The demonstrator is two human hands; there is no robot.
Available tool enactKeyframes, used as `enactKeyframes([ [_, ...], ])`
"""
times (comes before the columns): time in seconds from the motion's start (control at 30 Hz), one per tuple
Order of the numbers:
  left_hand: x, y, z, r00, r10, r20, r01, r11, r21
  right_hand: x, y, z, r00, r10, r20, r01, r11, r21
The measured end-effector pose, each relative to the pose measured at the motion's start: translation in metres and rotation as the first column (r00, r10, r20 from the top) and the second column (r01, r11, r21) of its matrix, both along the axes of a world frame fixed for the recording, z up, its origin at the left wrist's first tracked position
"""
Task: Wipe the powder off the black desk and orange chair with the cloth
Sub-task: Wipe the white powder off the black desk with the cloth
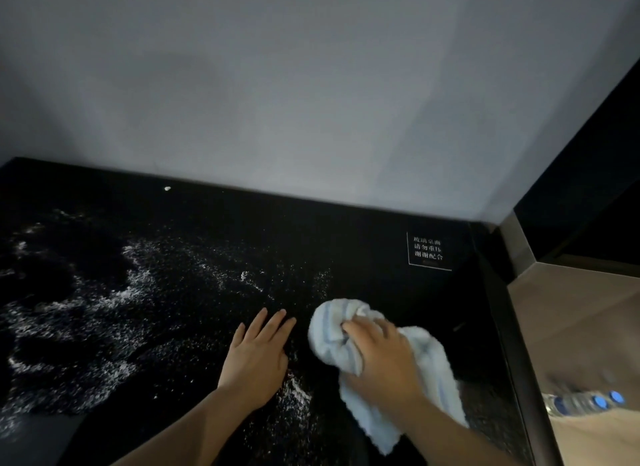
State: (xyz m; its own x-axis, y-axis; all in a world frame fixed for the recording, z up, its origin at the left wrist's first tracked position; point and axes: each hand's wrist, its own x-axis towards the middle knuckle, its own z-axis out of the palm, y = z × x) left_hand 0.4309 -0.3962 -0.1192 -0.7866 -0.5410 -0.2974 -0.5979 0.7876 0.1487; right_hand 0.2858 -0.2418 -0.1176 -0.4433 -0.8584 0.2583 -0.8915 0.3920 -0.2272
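The black desk [363,237] fills the lower part of the view, set into a corner of grey walls. White powder [114,302] lies scattered over its left and middle, with a small patch by my left wrist. My right hand [381,354] grips a bunched white cloth with pale blue stripes [332,330] and holds it down on the desk. Flat on the desk just left of the cloth lies my left hand [258,351], fingers straight. The orange chair is not in view.
A white printed label [428,250] sits on the desk near the back right corner. A metal-edged ledge [519,243] borders the desk on the right. Beyond it, blue-capped water bottles [585,401] lie on a tan surface. The grey wall [311,101] runs behind.
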Motion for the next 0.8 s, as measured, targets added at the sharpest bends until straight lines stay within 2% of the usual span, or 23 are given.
enactKeyframes([
  [0.03, -0.004, -0.003, 0.001, 1.000, -0.004, 0.006, 0.004, 1.000, 0.008, -0.019, 0.004, 0.001, 0.997, 0.029, -0.070, -0.029, 1.000, 0.005],
  [0.07, -0.008, -0.006, 0.002, 1.000, -0.014, 0.012, 0.014, 1.000, 0.019, -0.040, 0.008, 0.001, 0.993, -0.017, -0.118, 0.017, 1.000, 0.002],
  [0.1, -0.013, -0.008, 0.004, 1.000, -0.027, 0.016, 0.026, 0.999, 0.025, -0.062, 0.012, 0.001, 0.981, -0.151, -0.123, 0.151, 0.988, -0.012],
  [0.13, -0.018, -0.011, 0.005, 0.999, -0.036, 0.018, 0.036, 0.999, 0.027, -0.081, 0.016, 0.002, 0.943, -0.330, -0.055, 0.330, 0.944, 0.007],
  [0.17, -0.024, -0.014, 0.007, 0.999, -0.040, 0.018, 0.040, 0.999, 0.028, -0.091, 0.015, 0.003, 0.866, -0.498, 0.043, 0.496, 0.867, 0.053],
  [0.2, -0.029, -0.017, 0.008, 0.999, -0.040, 0.012, 0.040, 0.999, 0.028, -0.092, 0.010, 0.005, 0.780, -0.614, 0.121, 0.602, 0.789, 0.118],
  [0.23, -0.035, -0.021, 0.010, 0.999, -0.038, 0.006, 0.038, 0.999, 0.025, -0.087, 0.003, 0.005, 0.752, -0.645, 0.136, 0.629, 0.763, 0.149],
  [0.27, -0.041, -0.025, 0.012, 0.999, -0.036, 0.000, 0.036, 0.999, 0.018, -0.078, -0.005, 0.003, 0.805, -0.583, 0.113, 0.568, 0.811, 0.137],
  [0.33, -0.054, -0.034, 0.015, 0.999, -0.035, 0.000, 0.035, 0.999, -0.001, -0.056, -0.024, 0.002, 0.953, -0.268, 0.140, 0.256, 0.961, 0.101],
  [0.37, -0.061, -0.039, 0.016, 0.999, -0.040, 0.005, 0.040, 0.999, -0.010, -0.049, -0.031, 0.004, 0.965, -0.121, 0.231, 0.101, 0.990, 0.097],
  [0.4, -0.068, -0.043, 0.016, 0.999, -0.046, 0.009, 0.046, 0.999, -0.022, -0.048, -0.036, 0.009, 0.944, -0.049, 0.327, 0.023, 0.996, 0.083],
  [0.43, -0.076, -0.048, 0.016, 0.999, -0.053, 0.011, 0.053, 0.998, -0.033, -0.059, -0.042, 0.015, 0.921, -0.054, 0.385, 0.043, 0.998, 0.037],
  [0.47, -0.084, -0.053, 0.016, 0.998, -0.057, 0.013, 0.058, 0.998, -0.035, -0.077, -0.048, 0.021, 0.917, -0.102, 0.387, 0.132, 0.990, -0.051],
  [0.5, -0.091, -0.058, 0.016, 0.998, -0.056, 0.011, 0.056, 0.998, -0.028, -0.098, -0.054, 0.026, 0.918, -0.173, 0.358, 0.229, 0.966, -0.118],
  [0.57, -0.106, -0.067, 0.015, 0.999, -0.040, 0.006, 0.040, 0.999, -0.006, -0.144, -0.065, 0.036, 0.904, -0.325, 0.278, 0.372, 0.918, -0.137],
  [0.67, -0.125, -0.078, 0.013, 1.000, -0.016, 0.012, 0.016, 1.000, 0.000, -0.202, -0.085, 0.037, 0.851, -0.486, 0.201, 0.499, 0.867, -0.016],
  [0.8, -0.133, -0.085, 0.008, 1.000, -0.011, -0.008, 0.011, 1.000, -0.018, -0.231, -0.110, 0.015, 0.867, -0.452, 0.211, 0.396, 0.881, 0.257],
])
